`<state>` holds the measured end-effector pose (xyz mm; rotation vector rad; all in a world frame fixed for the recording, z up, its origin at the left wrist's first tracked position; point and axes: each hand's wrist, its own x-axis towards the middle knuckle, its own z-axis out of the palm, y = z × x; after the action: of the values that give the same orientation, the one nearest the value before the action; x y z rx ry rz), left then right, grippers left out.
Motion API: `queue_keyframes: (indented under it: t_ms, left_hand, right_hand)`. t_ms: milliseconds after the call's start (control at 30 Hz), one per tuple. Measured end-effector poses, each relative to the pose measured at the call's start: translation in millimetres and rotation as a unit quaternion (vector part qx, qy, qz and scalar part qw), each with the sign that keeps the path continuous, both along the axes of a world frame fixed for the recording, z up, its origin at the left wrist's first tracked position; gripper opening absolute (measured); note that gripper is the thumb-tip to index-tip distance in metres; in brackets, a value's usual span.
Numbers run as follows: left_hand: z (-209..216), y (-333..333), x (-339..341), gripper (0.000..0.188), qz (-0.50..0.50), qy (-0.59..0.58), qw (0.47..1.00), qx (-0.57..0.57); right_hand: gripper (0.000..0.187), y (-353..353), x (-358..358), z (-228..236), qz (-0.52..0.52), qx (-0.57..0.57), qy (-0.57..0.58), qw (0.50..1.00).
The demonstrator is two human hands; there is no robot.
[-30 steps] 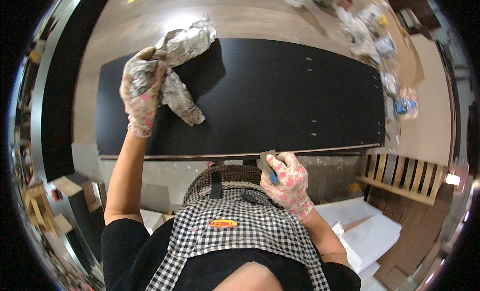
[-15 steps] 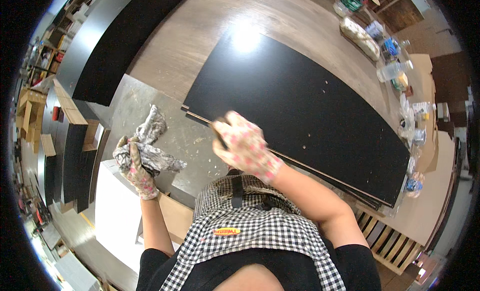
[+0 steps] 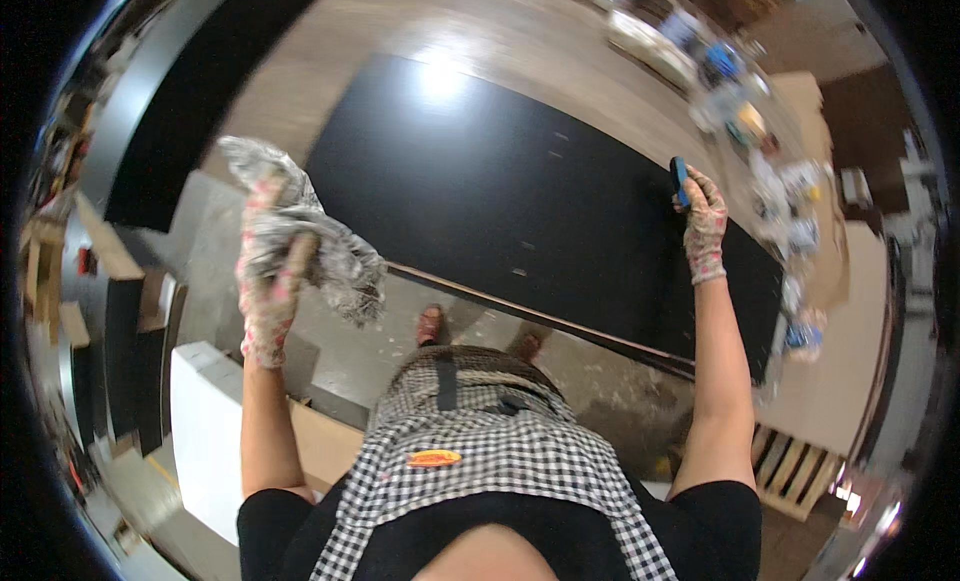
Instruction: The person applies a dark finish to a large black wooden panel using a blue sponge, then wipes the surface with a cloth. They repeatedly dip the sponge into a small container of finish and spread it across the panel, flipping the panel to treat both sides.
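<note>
Holding grey rag [image 3: 348, 269], blue block [image 3: 680, 183] — gloved hands [image 3: 266, 306] [image 3: 706, 226]

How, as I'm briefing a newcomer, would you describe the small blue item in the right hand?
Find the large black panel. Over its right part is the gloved right hand, gripping a small block. Unlike the crumpled grey cloth in the left hand, it is compact and partly blue.

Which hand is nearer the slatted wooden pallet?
Right. The right hand, gripping a blue block over the right part of the black panel, is up-left of the slatted wooden pallet in frame. The left hand, holding grey cloth, is off the panel's left end, farther.
</note>
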<state>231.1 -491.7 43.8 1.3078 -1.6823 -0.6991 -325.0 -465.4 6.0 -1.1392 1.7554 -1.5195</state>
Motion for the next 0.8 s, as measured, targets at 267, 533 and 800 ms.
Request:
queue_keyframes:
  t_ms: [267, 533, 800]
  left_hand:
    - [-46.8, 104.7, -257.1, 0.091, -0.411, -0.375, 0.824, -0.109]
    - [-100.8, 273.4, -598.0, 0.052, -0.557, -0.191, 0.710, -0.386]
    - [-86.0, 302.7, -650.3, 0.049, 0.272, -0.322, -0.262, -0.868]
  right_hand:
    - [0.041, 128.1, -183.2, -4.0, 0.064, 0.052, -0.235, 0.969]
    - [0.041, 119.6, -175.4, 10.7, 0.097, 0.136, -0.153, 0.974]
    - [0.044, 130.7, -171.0, 11.8, 0.147, 0.058, -0.283, 0.946]
